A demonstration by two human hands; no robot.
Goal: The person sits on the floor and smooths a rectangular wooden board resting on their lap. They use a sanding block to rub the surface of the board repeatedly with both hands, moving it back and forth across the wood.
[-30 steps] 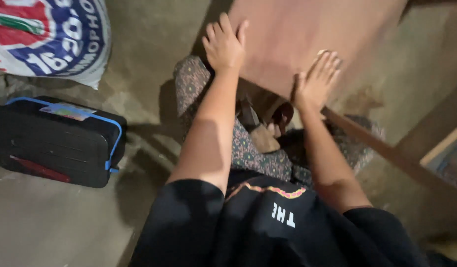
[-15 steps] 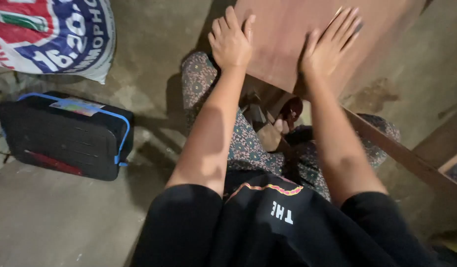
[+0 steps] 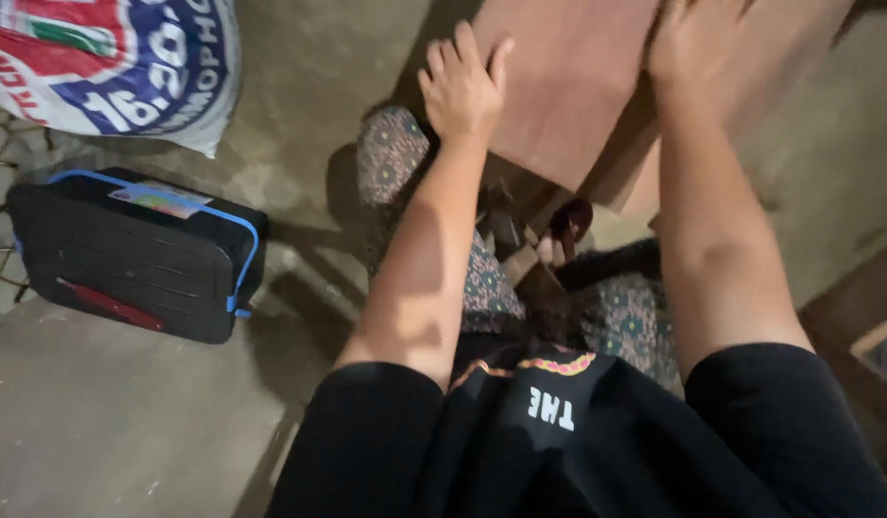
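A: Head view looked down on what, exactly?

B: Both hands lay on a brown board (image 3: 568, 86). The left hand (image 3: 461, 88) lay flat on the board's near left edge, fingers spread and open, gripping nothing. The right hand (image 3: 688, 43) pressed on the board further right, near the top of the frame; its fingertips were cut off there, so I could not tell how they sat.

A: And the board itself?

B: It was tilted, its lower corner pointing down toward the person's lap, over knees covered in patterned cloth (image 3: 482, 288). Just below that corner sat a small dark red object (image 3: 570, 221), too unclear to name.

A: Anything further out from the board?

B: Well to the left of the board, a black case (image 3: 127, 254) with blue trim lay on the concrete floor (image 3: 127, 432). Above the case, still left of the board, was a printed white sack (image 3: 117, 67).
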